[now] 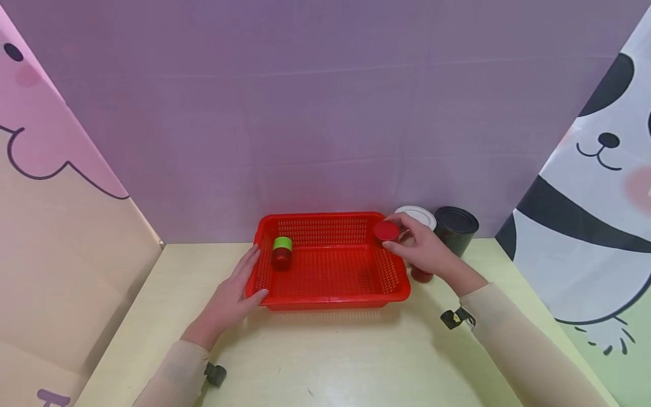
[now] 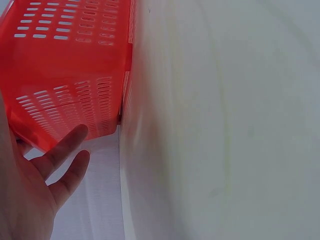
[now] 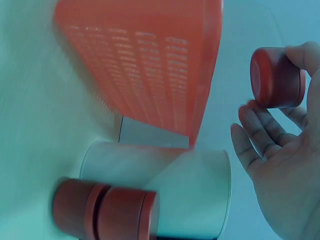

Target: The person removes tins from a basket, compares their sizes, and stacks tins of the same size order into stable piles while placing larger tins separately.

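Observation:
A red plastic basket (image 1: 325, 301) with slotted walls stands on the table. My left hand (image 1: 235, 294) rests against its left side, thumb at the front corner and fingers fairly straight along the rim; the left wrist view shows the fingers (image 2: 70, 172) beside the slotted wall. Above the basket's right end, my right hand (image 1: 419, 246) pinches a small round dark-red jar (image 3: 277, 77) with a red lid, between thumb and fingers. Inside the basket at the left lies a small container (image 1: 281, 259), dark red with a bright green end.
Right of the basket stand a white canister (image 1: 414, 212) and a black canister (image 1: 456, 226). Two small red jars (image 3: 105, 207) are stacked before the white canister. A purple cloth wall (image 1: 325, 124) rises behind the table (image 1: 325, 362).

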`<state>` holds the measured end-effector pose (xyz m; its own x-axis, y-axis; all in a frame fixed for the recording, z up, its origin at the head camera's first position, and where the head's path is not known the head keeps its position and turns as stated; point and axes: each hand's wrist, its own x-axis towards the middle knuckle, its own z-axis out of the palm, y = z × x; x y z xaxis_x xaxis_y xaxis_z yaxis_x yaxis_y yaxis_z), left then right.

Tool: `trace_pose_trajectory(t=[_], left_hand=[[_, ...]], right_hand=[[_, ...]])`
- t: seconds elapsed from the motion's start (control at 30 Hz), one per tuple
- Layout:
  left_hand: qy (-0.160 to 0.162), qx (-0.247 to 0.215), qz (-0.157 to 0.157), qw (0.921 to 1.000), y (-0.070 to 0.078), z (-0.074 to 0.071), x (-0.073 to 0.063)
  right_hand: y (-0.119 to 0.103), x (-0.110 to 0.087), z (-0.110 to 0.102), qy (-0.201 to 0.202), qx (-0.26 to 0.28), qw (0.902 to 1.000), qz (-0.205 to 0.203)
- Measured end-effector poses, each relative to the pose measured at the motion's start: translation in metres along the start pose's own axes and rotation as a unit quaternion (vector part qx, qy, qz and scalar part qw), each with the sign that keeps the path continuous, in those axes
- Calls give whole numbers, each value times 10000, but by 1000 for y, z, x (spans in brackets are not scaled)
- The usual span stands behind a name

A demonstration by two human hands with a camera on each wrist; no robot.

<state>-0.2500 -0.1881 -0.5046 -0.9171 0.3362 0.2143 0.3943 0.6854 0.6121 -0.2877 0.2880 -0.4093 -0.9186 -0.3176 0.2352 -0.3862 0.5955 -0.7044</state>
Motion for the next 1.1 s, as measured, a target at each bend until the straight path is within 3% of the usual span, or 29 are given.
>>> trace_pose_trajectory(t=[0.53,1.1], left_hand=[[19,-20,-13,10000,2,0,-1],[3,-68,-39,10000,2,0,-1]], right_hand=[[29,-42,-27,832,-177,9958,353],[53,-62,-29,1314,-211,9877,817]])
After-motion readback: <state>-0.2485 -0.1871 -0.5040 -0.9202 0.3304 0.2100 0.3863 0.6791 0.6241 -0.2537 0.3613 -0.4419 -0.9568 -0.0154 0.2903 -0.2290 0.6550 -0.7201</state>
